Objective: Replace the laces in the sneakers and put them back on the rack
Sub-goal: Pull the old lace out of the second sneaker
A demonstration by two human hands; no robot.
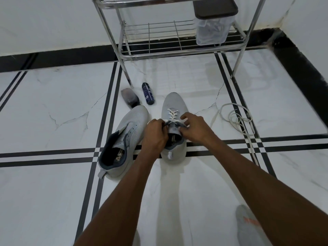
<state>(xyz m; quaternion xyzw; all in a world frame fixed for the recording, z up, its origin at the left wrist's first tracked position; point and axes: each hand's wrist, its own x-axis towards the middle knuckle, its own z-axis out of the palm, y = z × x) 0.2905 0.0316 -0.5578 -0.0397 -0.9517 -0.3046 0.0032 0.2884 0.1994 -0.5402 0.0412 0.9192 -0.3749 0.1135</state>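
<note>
Pinching the white lace (pixel 172 113) ends, left hand (pixel 156 133) and right hand (pixel 194 127) work over the right sneaker (pixel 174 103) on the floor (pixel 53 107); the unlaced sneaker (pixel 127 135) lies just left, bare tiles beyond to the rack (pixel 177 43)

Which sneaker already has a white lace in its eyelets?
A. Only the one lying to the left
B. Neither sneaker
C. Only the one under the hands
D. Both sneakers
C: the right sneaker, which both hands work on, shows white lace crossings, while the left sneaker has bare eyelets and a spare lace lies loose on the floor.
</note>
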